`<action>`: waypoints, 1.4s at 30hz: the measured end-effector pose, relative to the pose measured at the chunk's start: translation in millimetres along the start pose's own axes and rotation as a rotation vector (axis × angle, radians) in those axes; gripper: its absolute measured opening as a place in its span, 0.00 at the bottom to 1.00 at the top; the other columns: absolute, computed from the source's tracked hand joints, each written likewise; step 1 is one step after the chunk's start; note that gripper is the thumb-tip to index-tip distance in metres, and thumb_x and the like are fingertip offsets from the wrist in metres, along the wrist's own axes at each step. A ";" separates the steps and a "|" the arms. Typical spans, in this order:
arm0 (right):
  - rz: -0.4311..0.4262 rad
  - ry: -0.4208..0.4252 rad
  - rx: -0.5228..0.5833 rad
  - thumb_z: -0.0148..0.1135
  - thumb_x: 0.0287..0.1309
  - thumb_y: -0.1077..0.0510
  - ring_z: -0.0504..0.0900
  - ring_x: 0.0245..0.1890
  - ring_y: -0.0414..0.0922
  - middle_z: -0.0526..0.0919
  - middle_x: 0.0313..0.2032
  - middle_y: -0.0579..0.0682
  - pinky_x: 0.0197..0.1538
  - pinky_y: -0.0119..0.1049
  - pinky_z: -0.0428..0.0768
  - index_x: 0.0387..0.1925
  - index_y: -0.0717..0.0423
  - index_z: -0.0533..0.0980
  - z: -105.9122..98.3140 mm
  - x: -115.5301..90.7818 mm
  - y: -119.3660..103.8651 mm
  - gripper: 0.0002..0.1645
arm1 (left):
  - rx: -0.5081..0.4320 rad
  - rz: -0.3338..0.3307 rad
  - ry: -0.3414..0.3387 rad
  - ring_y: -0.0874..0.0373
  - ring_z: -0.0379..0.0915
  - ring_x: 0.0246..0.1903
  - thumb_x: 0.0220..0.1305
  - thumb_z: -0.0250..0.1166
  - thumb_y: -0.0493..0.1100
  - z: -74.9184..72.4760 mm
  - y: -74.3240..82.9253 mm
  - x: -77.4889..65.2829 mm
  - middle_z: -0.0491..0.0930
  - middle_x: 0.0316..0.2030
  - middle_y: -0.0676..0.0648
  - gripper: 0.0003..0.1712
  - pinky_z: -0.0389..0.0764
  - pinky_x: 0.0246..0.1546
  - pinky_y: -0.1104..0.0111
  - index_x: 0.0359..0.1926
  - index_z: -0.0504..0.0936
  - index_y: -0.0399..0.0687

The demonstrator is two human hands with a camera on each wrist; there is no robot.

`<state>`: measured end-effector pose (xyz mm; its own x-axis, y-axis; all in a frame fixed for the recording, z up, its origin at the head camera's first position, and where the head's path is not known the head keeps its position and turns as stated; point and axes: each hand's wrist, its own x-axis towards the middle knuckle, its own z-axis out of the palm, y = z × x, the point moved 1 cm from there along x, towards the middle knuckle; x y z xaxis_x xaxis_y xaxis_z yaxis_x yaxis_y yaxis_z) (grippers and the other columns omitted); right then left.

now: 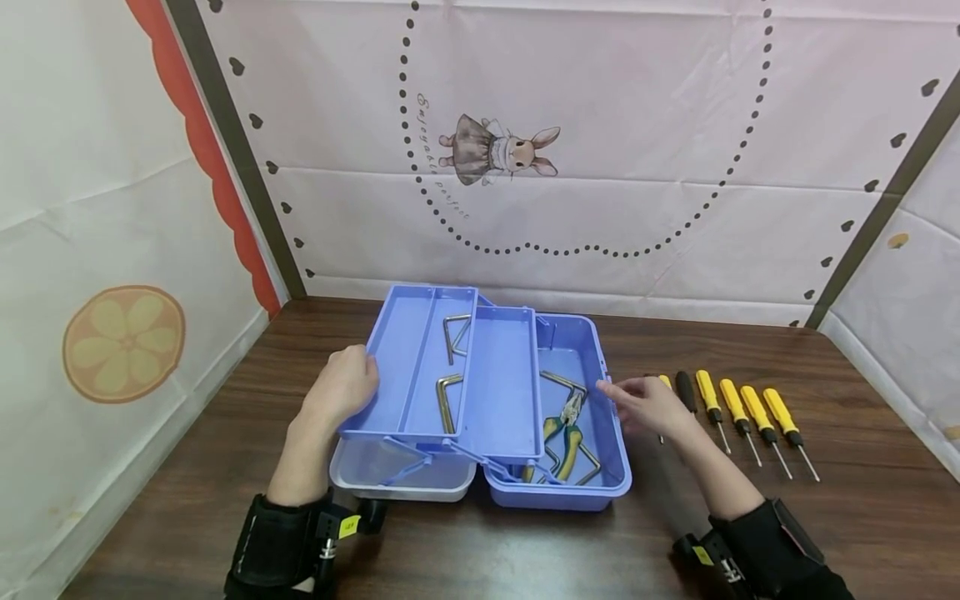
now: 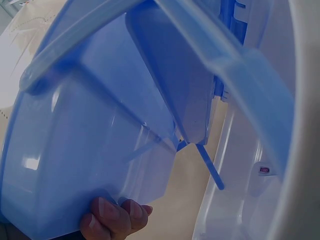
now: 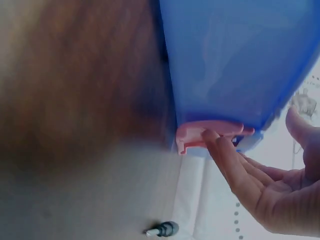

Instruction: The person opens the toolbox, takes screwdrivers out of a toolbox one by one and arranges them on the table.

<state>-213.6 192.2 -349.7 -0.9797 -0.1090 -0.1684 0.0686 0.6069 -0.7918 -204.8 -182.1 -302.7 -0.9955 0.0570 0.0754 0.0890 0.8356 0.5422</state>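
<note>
A blue toolbox (image 1: 557, 498) stands with its stepped trays folded out to the left. My left hand (image 1: 347, 387) grips the left edge of the upper tray (image 1: 390, 367); in the left wrist view its fingertips (image 2: 109, 212) curl against the tray's underside. At the box's right side is my right hand (image 1: 648, 404), thumb apart. Its extended fingers touch a pink latch (image 3: 212, 131) in the right wrist view. Pliers with green-yellow handles (image 1: 572, 450) lie in the lower compartment among hex keys (image 1: 558, 379). More hex keys (image 1: 444, 404) lie in the upper tray.
Right of the box, several yellow-handled screwdrivers (image 1: 782, 411) and a black-handled one (image 1: 685, 390) lie in a row on the brown wooden table (image 1: 480, 554). The translucent lid (image 1: 401, 479) rests beneath the trays. Printed white cloth (image 1: 600, 125) hangs behind and at both sides.
</note>
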 end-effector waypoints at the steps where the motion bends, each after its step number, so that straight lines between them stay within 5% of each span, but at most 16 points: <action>1: 0.007 -0.011 0.010 0.54 0.50 0.35 0.79 0.28 0.46 0.79 0.33 0.59 0.32 0.40 0.78 0.50 0.75 0.66 1.8 -1.6 0.5 0.45 | 0.000 0.001 0.000 0.49 0.69 0.23 0.63 0.40 0.34 -0.2 -0.1 0.2 0.71 0.25 0.34 0.16 0.73 0.20 0.63 0.36 0.68 0.22; 10: 0.002 -0.055 0.034 0.57 0.55 0.50 0.78 0.32 0.46 0.78 0.39 0.63 0.35 0.42 0.77 0.52 0.76 0.64 8.1 -8.9 3.1 0.34 | 0.003 0.028 0.016 0.49 0.69 0.22 0.63 0.40 0.33 -1.6 0.3 1.4 0.72 0.26 0.33 0.16 0.73 0.20 0.62 0.36 0.68 0.21; 22: 0.021 -0.085 0.134 0.59 0.54 0.53 0.79 0.34 0.48 0.78 0.40 0.63 0.37 0.43 0.77 0.54 0.76 0.61 8.4 -8.0 9.1 0.35 | 0.032 0.011 -0.021 0.47 0.72 0.26 0.64 0.38 0.34 0.8 0.6 -2.0 0.72 0.33 0.27 0.18 0.75 0.24 0.58 0.43 0.66 0.18; 29: -0.007 -0.117 0.174 0.58 0.55 0.55 0.79 0.34 0.49 0.78 0.39 0.63 0.37 0.43 0.77 0.54 0.77 0.61 7.4 -8.0 10.4 0.34 | 0.025 0.038 -0.039 0.52 0.70 0.21 0.65 0.39 0.36 -0.9 -1.8 -3.1 0.71 0.24 0.35 0.18 0.74 0.18 0.64 0.39 0.68 0.21; 33: -0.012 -0.123 0.175 0.57 0.55 0.55 0.79 0.35 0.50 0.78 0.39 0.64 0.38 0.43 0.77 0.54 0.77 0.60 8.1 -8.5 10.4 0.34 | -0.120 0.046 -0.128 0.53 0.72 0.25 0.69 0.35 0.50 -8.6 -12.4 -3.1 0.73 0.25 0.40 0.30 0.74 0.24 0.63 0.43 0.69 0.25; 37: -0.019 -0.118 0.181 0.57 0.55 0.56 0.79 0.35 0.51 0.78 0.39 0.64 0.38 0.43 0.77 0.54 0.78 0.60 8.5 -9.2 9.9 0.33 | -0.307 -0.021 -0.187 0.53 0.75 0.26 0.67 0.28 0.59 -14.0 -29.4 -5.1 0.77 0.27 0.40 0.41 0.76 0.27 0.61 0.46 0.71 0.25; 42: -0.037 -0.119 0.187 0.57 0.55 0.57 0.79 0.35 0.51 0.78 0.39 0.65 0.37 0.43 0.77 0.53 0.78 0.61 8.5 -9.4 9.0 0.33 | -0.170 -0.017 -0.172 0.54 0.73 0.24 0.68 0.36 0.47 -10.1 -50.5 -11.3 0.76 0.27 0.41 0.28 0.76 0.23 0.63 0.41 0.73 0.24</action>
<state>-202.2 192.0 -360.2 -0.9538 -0.2269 -0.1969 0.0780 0.4457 -0.8917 -197.7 -230.6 -322.5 -0.9865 0.1480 -0.0703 0.0619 0.7341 0.6762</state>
